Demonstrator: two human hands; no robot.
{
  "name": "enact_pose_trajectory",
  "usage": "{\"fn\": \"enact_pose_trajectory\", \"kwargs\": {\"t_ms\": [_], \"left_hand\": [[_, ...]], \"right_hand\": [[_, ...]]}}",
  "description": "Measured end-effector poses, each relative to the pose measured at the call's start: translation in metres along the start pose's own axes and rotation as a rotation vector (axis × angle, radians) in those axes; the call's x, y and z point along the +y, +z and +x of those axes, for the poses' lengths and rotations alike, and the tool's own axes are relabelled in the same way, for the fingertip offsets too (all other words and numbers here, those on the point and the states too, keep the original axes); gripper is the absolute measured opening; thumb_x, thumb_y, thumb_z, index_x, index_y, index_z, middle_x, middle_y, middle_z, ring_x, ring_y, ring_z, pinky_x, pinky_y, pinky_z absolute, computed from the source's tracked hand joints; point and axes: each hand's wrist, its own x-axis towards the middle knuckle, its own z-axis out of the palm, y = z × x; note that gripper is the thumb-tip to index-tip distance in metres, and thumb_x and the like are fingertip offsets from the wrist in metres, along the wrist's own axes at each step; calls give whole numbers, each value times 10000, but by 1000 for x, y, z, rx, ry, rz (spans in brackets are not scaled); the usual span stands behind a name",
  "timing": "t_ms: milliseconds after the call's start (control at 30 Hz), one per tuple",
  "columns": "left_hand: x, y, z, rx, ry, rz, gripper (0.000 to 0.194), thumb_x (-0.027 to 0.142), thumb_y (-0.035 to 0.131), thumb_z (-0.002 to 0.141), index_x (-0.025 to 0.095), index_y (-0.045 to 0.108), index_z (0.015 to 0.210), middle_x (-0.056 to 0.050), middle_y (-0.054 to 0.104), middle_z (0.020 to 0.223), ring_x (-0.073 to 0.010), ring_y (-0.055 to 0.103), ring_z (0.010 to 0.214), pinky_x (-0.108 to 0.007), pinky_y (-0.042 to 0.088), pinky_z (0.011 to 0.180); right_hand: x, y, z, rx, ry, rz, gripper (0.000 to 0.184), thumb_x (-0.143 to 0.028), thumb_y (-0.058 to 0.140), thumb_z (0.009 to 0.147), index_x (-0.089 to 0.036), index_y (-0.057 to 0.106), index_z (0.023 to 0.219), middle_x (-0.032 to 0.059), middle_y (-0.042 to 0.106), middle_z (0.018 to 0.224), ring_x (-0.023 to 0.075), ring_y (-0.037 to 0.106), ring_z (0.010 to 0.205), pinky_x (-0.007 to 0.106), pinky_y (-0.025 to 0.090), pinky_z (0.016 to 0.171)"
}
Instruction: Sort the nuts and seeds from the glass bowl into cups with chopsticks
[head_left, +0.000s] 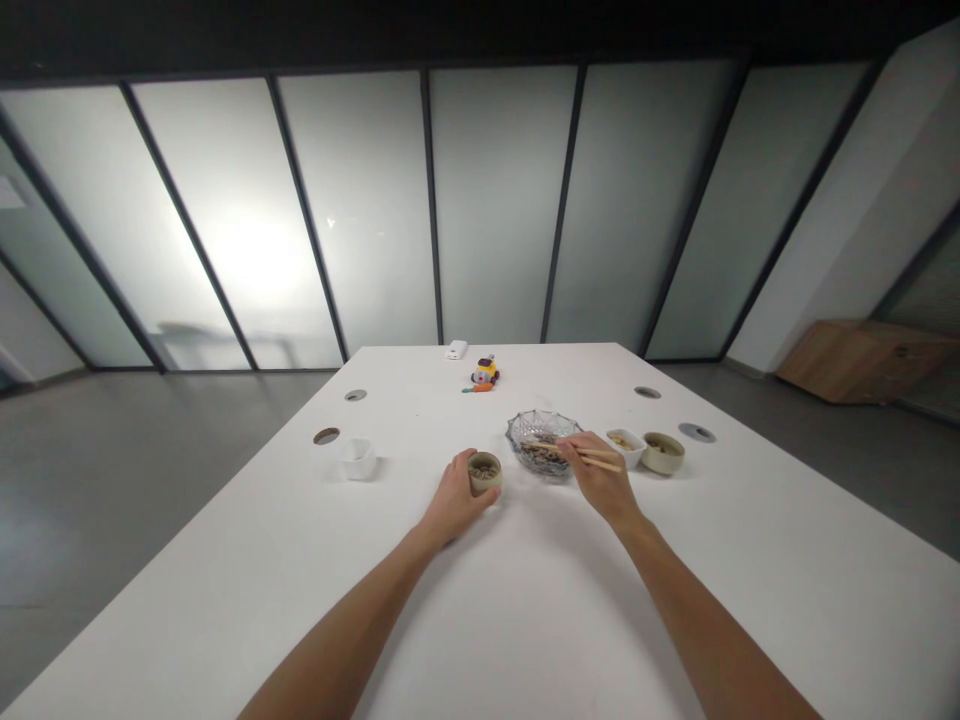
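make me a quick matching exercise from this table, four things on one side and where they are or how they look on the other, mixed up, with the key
Column 1
1. chopsticks
2. yellow toy vehicle
3. left hand
4. glass bowl

Column 2
A. around a small round bowl
B. clear and patterned, with small brownish pieces inside
C. next to an orange carrot-shaped piece
D. held in the right hand

Right pairs: 1-D, 2-C, 3-A, 4-B
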Motion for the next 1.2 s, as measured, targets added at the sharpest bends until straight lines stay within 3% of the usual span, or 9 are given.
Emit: {"fn": "enact_pose_trajectory", "kwargs": {"t_ms": [100,200,333,500,600,767,1200], "left_hand": [[1,0,0,3,4,-9,684,313,778,809,197,489,1417,-148,593,1423,-314,554,1350,-466,411,1170],[3,-1,-1,7,9,-13,675,310,775,809,206,495,1415,-141,597,1419,-310,559,1347,-464,412,1170],[5,-2,-1,-2,-7,-2,676,299,774,806,191,497,1412,-152,588,1422,-313,549,1351,-463,402,1179],[8,-3,-2,-3,10,-11,626,285,769,812,195,520,1379,-142,607,1384,-303,564,1319,-456,414,1165],[7,-3,-1,1,10,-13,637,289,776,809,195,517,1384,-142,605,1391,-305,559,1326,-459,408,1169],[5,-1,0,10,12,-16,655,300,788,798,203,519,1387,-142,601,1409,-305,556,1341,-451,404,1176],[4,-1,0,1,-6,-12,665,295,785,802,204,508,1400,-143,590,1422,-307,546,1354,-454,395,1185]], "right_hand": [[-6,-4,4,75,14,-28,496,-661,553,979,-240,737,793,69,750,785,243,706,763,396,583,757],[-10,-3,6,130,128,89,502,-698,574,948,-243,727,805,75,759,794,253,718,713,412,605,708],[-17,3,5,56,232,299,505,-727,604,912,-242,718,828,72,763,812,256,715,644,424,616,637],[-18,1,2,58,54,75,453,-651,581,969,-249,735,827,61,747,811,251,705,786,399,583,746],[-8,1,0,-4,-14,14,434,-621,578,986,-252,734,821,58,739,823,240,683,797,389,563,764],[7,6,-4,-82,-8,23,462,-639,562,989,-249,761,843,65,755,865,240,691,846,385,562,777],[4,4,-4,-45,17,32,477,-658,589,966,-231,764,847,77,765,888,242,702,846,398,582,797]]}}
